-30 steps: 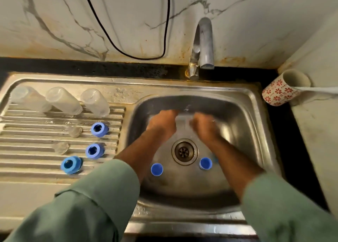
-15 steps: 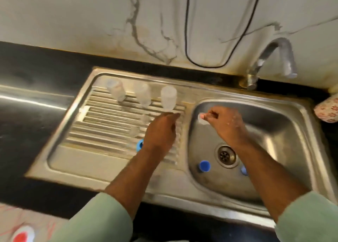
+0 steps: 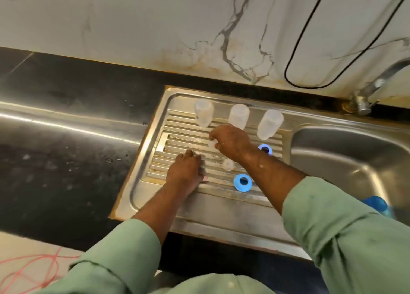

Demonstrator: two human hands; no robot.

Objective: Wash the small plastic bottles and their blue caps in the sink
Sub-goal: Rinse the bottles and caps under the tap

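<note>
Three translucent plastic bottles stand upside down along the back of the ribbed drainboard. My right hand reaches across the board and pinches a small clear plug at its fingertips. My left hand rests on the ribs near the board's left side, fingers bent down, with nothing visible in it. Another small clear plug lies between my forearms. One blue cap lies open side up near the front, and a second blue cap is partly hidden behind my right wrist. A further blue cap lies in the sink basin.
The tap stands at the back right, with a black cable hanging on the marble wall. Black wet countertop stretches to the left of the drainboard. Pale floor with red lines shows at the lower left.
Both hands have left the basin for the drainboard. My right hand carried the small clear plug from the basin's rim to the middle of the board; my view swung left.
</note>
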